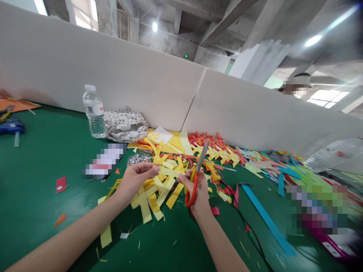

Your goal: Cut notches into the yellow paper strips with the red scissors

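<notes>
My left hand (137,181) pinches one end of a pale yellow paper strip (168,172) between thumb and fingers. The strip's other end meets the thumb of my right hand (202,190), which also holds scissors (194,189) with red and yellow handles. Their blades point up and away from me and look closed. Beneath both hands lies a loose heap of yellow paper strips (145,206), some woven or overlapping. A clear bag of googly eyes (138,159) sits just behind my left hand.
On the green table (39,151) a water bottle (95,117) and a patterned cloth bundle (124,126) stand by the white partition (141,75). A blue glue gun (13,126) lies far left. Woven red paper (208,141), a blue strip (268,217) and a black cable (251,228) lie rightward.
</notes>
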Demonstrator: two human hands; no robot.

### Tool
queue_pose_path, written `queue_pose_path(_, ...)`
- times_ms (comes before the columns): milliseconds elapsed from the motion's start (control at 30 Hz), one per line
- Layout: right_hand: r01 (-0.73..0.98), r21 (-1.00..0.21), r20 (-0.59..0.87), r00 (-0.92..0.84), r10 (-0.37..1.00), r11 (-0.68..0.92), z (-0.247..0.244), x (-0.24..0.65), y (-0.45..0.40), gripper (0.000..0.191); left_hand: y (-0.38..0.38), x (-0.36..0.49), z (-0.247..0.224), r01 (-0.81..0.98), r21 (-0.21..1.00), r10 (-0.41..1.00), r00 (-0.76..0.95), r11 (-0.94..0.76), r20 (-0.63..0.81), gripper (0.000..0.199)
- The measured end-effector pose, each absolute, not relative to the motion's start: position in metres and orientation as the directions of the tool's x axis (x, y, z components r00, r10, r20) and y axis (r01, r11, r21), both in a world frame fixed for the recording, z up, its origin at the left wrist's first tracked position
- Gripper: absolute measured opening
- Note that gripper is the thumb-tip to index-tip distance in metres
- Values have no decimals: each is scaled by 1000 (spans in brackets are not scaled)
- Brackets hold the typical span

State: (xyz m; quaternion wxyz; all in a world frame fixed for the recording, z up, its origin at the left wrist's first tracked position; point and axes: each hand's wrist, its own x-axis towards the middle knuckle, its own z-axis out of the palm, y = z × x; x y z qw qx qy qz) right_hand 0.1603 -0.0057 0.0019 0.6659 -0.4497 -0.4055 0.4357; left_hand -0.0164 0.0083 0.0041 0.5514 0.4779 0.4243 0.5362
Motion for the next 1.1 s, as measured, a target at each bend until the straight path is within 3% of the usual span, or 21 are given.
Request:
queue_pose_path(400, -201, -972, 75, 236, 969, 124, 7, 165, -7, 36, 10, -18, 4, -163, 986, 999, 22, -25, 29, 25)
queue_pose_path(600, -90, -996, -4, 29, 1000, -1, 11, 167, -9, 41, 12, -21, 3, -187, 982, 999, -35, -31, 25, 25)
queue_pose_path(767, -136, -989, 49, 54, 997, 56, 6, 160, -10, 45, 12, -20, 7, -318, 948, 997, -73, -9, -15, 32)
queue_pose_path(933, -196, -964, 141, 194, 971, 179, 2, 150, -14, 42, 0, -6, 8, -456, 884, 995, 72, 100, -75, 40)
queue_pose_path(1100, -194, -966, 140, 153, 978, 168, 0, 143, -19, 40, -9, 5, 1, -272, 956, 968, 247, 107, -38, 19)
